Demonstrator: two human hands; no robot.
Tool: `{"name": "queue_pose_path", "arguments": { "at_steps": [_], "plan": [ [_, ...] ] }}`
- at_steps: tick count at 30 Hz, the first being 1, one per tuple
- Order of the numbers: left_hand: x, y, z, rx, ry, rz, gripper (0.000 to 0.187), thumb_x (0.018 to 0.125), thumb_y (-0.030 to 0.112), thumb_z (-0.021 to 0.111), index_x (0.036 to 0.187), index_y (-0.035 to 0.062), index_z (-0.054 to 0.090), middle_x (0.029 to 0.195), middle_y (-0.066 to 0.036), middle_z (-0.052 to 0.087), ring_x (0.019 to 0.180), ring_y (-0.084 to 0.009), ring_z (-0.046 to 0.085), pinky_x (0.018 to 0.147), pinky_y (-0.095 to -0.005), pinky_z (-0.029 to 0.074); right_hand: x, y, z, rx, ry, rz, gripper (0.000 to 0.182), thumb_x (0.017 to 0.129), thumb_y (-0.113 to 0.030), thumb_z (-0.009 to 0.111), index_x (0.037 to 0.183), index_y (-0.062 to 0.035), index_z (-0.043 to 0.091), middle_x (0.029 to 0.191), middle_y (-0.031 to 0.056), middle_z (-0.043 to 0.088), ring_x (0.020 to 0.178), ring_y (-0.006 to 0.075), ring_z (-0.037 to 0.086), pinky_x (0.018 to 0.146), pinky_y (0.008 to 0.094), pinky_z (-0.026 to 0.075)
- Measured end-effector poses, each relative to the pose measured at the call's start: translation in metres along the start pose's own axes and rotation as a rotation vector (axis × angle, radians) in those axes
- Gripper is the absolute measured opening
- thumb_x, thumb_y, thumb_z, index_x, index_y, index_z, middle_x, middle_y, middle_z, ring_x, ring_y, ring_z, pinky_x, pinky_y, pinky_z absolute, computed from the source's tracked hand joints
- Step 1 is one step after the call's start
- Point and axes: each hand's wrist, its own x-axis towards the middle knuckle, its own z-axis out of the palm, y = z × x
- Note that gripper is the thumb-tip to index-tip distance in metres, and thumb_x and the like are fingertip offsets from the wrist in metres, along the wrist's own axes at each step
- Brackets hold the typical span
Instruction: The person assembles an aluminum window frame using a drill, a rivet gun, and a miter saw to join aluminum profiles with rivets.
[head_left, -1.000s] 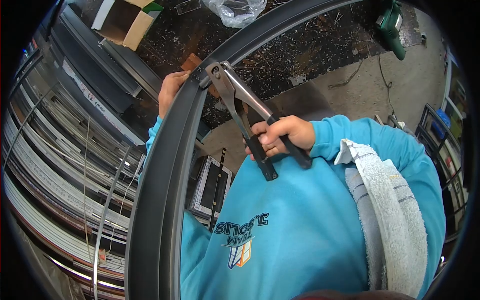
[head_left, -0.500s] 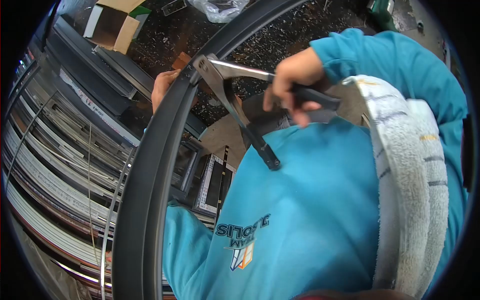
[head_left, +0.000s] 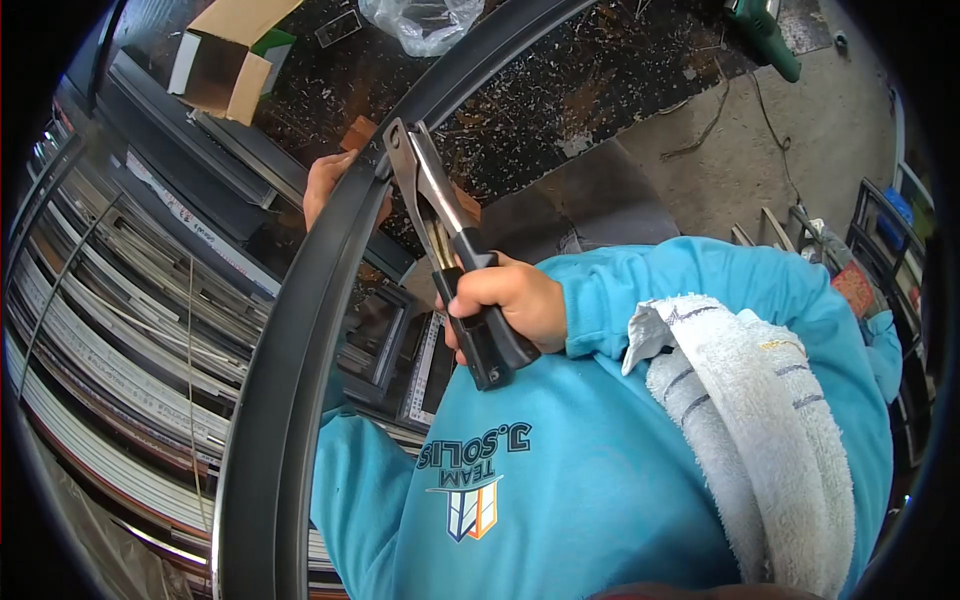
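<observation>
Riveter (head_left: pixel 453 200) slants forward-left — head (head_left: pixel 400 145) at black frame (head_left: pixel 290 350).

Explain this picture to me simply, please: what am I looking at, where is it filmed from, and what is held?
No machine here: each grip is a person's bare hand. The camera sits on that person's head, looking forward and down, so the shirt lettering appears upside down. The right grip holds a two-handled tool, its handles close together and its head at a long dark bar. The left grip is at the bar's far side, partly hidden. On the speckled bench lie a clear bag and an open box. Long strips fill the picture's left.
</observation>
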Motion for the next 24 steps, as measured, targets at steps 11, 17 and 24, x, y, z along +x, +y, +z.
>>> {"name": "queue_pose_path", "arguments": {
  "at_steps": [11, 17, 24],
  "plan": [
    [-0.001, 0.005, 0.006, 0.140, 0.025, -0.074, 0.055, 0.062, 0.019, 0.082, 0.108, 0.0026, 0.056, 0.102, -0.013, 0.060, 0.097, -0.0258, 0.059, 0.087, -0.0385, 0.048, -0.158, -0.114, -0.033, -1.656, 0.221, -0.389, 0.059, 0.077, -0.016, 0.063, 0.131, 0.0005, 0.046, 0.095, 0.0145, 0.062, 0.086, 0.0251, 0.063, 0.076, 0.0364, 0.053],
    [0.006, 0.012, 0.003, 0.376, 0.049, 0.053, 0.053, 0.059, 0.024, 0.083, 0.102, 0.0046, 0.061, 0.099, -0.012, 0.062, 0.094, -0.0313, 0.058, 0.087, -0.0444, 0.045, -0.296, -0.107, -0.027, -2.100, 0.654, -0.090, 0.057, 0.069, 0.008, 0.060, 0.125, -0.0023, 0.054, 0.095, 0.0174, 0.059, 0.087, 0.0331, 0.056, 0.078, 0.0396, 0.045],
    [0.003, 0.014, 0.005, 0.365, 0.092, -0.044, 0.053, 0.058, 0.024, 0.083, 0.102, 0.0056, 0.060, 0.097, -0.011, 0.061, 0.094, -0.0302, 0.058, 0.087, -0.0441, 0.045, -0.156, -0.197, 0.003, -2.356, 0.556, -1.041, 0.016, 0.080, -0.010, 0.062, 0.092, -0.0009, 0.055, 0.065, 0.0148, 0.060, 0.060, 0.0324, 0.063, 0.056, 0.0359, 0.053]
  ]
}}
